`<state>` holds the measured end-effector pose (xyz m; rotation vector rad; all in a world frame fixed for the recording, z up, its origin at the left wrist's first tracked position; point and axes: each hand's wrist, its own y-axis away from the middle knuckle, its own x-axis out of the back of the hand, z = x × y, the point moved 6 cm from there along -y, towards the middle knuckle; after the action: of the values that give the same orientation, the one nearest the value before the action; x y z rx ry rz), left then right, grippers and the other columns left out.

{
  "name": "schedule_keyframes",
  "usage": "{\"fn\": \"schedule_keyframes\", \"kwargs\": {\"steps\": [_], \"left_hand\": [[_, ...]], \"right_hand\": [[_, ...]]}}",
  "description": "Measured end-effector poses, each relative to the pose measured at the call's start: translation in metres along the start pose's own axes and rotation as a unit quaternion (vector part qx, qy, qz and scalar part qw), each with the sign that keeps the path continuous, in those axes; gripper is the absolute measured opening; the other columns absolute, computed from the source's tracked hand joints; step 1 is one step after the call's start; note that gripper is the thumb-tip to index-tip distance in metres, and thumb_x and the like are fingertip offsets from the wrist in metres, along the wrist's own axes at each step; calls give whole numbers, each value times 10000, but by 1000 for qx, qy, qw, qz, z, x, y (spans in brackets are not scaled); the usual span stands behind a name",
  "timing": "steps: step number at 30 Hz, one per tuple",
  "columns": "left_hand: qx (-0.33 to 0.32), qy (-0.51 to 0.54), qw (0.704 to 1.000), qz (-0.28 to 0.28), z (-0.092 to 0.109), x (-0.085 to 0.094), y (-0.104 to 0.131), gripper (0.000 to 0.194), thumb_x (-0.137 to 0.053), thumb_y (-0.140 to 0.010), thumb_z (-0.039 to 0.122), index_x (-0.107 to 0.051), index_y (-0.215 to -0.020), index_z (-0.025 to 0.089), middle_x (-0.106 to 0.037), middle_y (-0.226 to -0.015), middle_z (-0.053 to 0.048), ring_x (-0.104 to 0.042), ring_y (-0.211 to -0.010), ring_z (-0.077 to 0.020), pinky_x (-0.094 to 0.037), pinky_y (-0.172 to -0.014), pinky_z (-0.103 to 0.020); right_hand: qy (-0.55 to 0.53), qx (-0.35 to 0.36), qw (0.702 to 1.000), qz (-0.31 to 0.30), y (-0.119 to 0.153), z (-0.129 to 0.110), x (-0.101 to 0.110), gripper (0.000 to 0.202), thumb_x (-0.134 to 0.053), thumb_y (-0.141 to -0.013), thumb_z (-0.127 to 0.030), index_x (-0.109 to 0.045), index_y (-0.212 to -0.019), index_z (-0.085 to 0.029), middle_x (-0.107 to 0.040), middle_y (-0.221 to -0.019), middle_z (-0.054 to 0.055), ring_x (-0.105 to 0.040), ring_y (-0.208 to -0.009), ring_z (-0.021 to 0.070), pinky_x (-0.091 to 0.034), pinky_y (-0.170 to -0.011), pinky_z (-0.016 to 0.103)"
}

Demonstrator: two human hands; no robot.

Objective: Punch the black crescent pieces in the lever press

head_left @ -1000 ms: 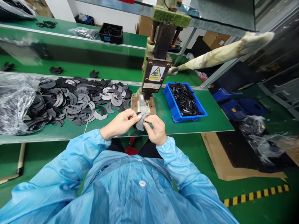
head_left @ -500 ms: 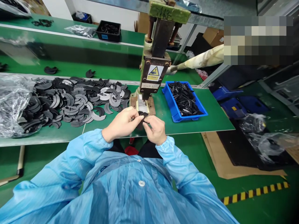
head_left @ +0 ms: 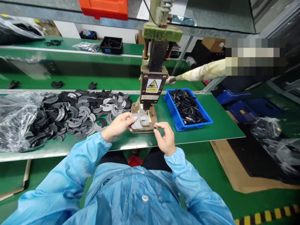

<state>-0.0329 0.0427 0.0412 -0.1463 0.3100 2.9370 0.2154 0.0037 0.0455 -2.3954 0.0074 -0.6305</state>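
My left hand (head_left: pixel 118 126) pinches a grey curved piece (head_left: pixel 138 121) in front of the base (head_left: pixel 153 117) of a hand press (head_left: pixel 153 82). Just right of that base is my right hand (head_left: pixel 165 136), its thumb and forefinger close together at a tiny dark spot that is too small to name. Many grey and black curved pieces (head_left: pixel 79 114) lie heaped on the green table at the left. A blue bin (head_left: pixel 178 123) of thin black parts stands to the right of the press.
The press lever (head_left: pixel 201 70) sticks out to the right. Clear plastic wrap (head_left: pixel 16 122) covers the heap's left end. Farther back are a black bin (head_left: pixel 111 51) and an orange-red bin (head_left: pixel 104 9). The green table's front edge (head_left: pixel 201 141) runs before me.
My hands have moved apart. The left now shows the grey piece flat near the press base, and the right has moved off to the right. The view has tilted upward.
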Motion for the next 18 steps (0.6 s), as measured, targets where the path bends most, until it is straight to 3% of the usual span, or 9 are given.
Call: {"fn": "schedule_keyframes", "kwargs": {"steps": [5, 10, 14, 18], "left_hand": [[43, -20, 985, 168, 12, 64, -95, 356, -895, -883, 356, -597, -811, 175, -656, -707, -12, -619, -565, -96, -593, -612, -242], [51, -66, 963, 256, 47, 100, -187, 258, -771, -955, 130, -566, -803, 169, -623, -686, -22, -662, -621, -133, -602, -703, -302], [31, -92, 946, 308, 65, 122, -213, 218, -782, -912, 104, -581, -856, 167, -614, -721, -23, -747, -786, -211, -581, -758, -329], [11, -122, 933, 339, 69, 140, -202, 201, -818, -870, 157, -626, -927, 161, -656, -802, -49, -746, -860, -240, -568, -769, -343]], "right_hand": [[41, -62, 996, 55, 15, 53, 26, 235, -628, -1012, -310, -688, -1227, -235, -733, -1113, 105, -734, -1019, 228, -648, -918, 455], [76, -69, 993, 58, 24, 71, 23, 170, -617, -1010, -315, -720, -1125, -244, -759, -1024, 89, -749, -939, 235, -659, -828, 437], [89, -65, 992, 60, 24, 69, 23, 152, -606, -1013, -313, -729, -1082, -257, -765, -981, 81, -751, -881, 237, -658, -775, 428], [85, -57, 993, 57, 21, 68, 25, 166, -583, -1027, -312, -736, -1063, -257, -770, -973, 83, -754, -901, 242, -647, -778, 424]]}}
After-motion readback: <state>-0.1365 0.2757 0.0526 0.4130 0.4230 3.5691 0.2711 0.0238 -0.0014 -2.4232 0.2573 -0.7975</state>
